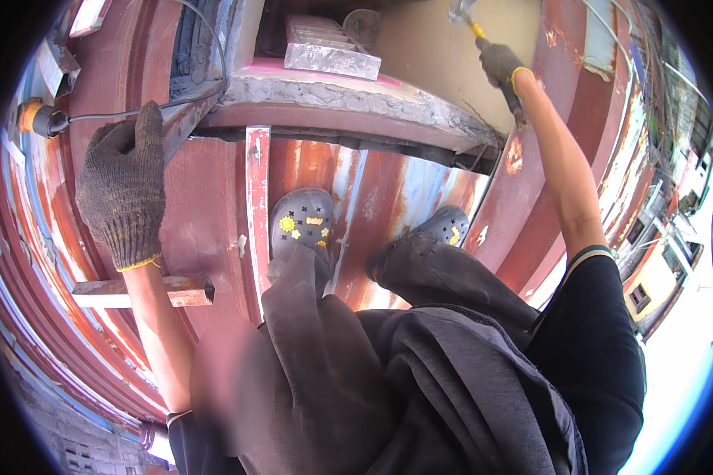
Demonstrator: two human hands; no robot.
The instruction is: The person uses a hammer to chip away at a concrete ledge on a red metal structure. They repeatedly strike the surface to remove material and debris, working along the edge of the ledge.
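Note:
My right hand (501,66), in a dark knit glove, is closed round the grip of a hammer (478,30). The hammer is raised at the upper right, its metal head up by the picture's top edge and a yellow band below it. My left hand (123,182), gloved the same way, is at the left beside the corner of a wall opening. Its thumb points up and its fingers curl out of sight; what they hold, if anything, is hidden. Next to the thumb, a grey strip (188,127) runs up to the rough cement ledge (356,96).
Rusty red corrugated sheets (372,190) lie under my clog-shod feet (301,224). A short square tube (103,293) lies beneath my left forearm. A grey cable (146,111) runs from an orange-and-black connector (43,119). A cement-smeared block (331,51) stands on the ledge.

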